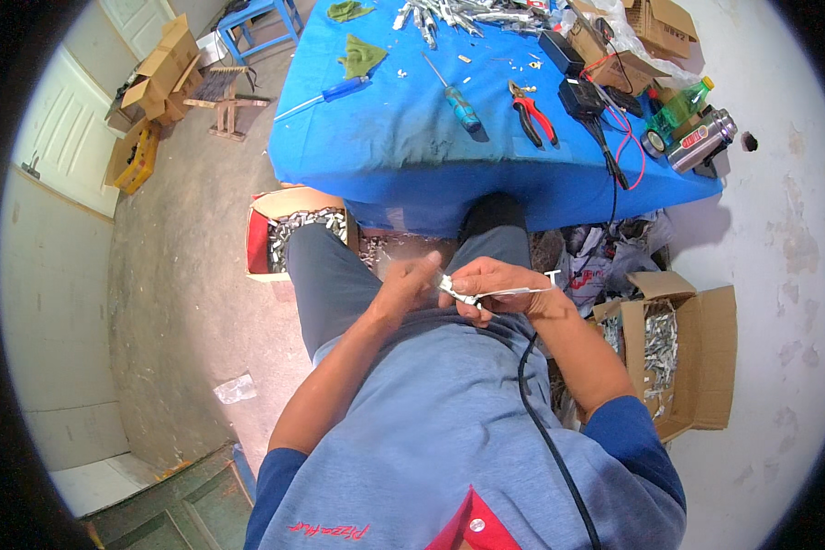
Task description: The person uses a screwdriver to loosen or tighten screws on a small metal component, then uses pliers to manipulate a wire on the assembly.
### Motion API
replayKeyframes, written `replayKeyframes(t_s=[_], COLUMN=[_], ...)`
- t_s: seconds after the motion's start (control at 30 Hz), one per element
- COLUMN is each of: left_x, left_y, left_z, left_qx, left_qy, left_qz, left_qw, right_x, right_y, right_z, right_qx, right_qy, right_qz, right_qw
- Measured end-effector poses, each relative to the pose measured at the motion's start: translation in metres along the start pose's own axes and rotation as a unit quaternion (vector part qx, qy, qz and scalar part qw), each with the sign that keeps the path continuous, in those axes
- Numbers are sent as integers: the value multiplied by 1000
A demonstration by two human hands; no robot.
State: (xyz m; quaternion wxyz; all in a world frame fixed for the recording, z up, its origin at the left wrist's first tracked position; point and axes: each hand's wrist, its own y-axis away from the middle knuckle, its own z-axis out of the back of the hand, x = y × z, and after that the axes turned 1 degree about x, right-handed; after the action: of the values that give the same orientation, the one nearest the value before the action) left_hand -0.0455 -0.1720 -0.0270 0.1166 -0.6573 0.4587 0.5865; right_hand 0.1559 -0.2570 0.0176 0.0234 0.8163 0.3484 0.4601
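Observation:
Over my lap, my right hand (pixel 490 282) pinches a small silver-and-white part (pixel 458 291) between thumb and fingers. From that hand a thin white strip (pixel 515 291) sticks out to the right, toward a small white T-shaped end by my wrist. My left hand (pixel 407 286) is closed at the left end of the part, its fingers bent and close against it. What the left fingers hold is too small and partly hidden to make out.
Ahead is a blue-covered table (pixel 357 147) with screwdrivers (pixel 460 108), red-handled pliers (pixel 533 119), a green cloth (pixel 363 57), silver parts (pixel 467 13), black adapters (pixel 579 96) and a thermos (pixel 703 140). Boxes of small parts (pixel 307 229) (pixel 660 348) flank my legs. A black cord (pixel 545 431) crosses my shirt.

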Motion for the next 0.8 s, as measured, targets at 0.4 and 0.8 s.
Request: replayKeyframes(t_s=[0.4,0.8], left_x=[13,16], left_y=[11,13], left_z=[-8,-6], left_qx=[-14,-82], left_qy=[-55,-101], left_qz=[-46,-29], left_qw=[997,991], right_x=[0,12], right_y=[4,15], right_z=[17,14], right_qx=[-66,-68], right_qy=[139,466], right_qz=[-110,-88], right_qw=[982,878])
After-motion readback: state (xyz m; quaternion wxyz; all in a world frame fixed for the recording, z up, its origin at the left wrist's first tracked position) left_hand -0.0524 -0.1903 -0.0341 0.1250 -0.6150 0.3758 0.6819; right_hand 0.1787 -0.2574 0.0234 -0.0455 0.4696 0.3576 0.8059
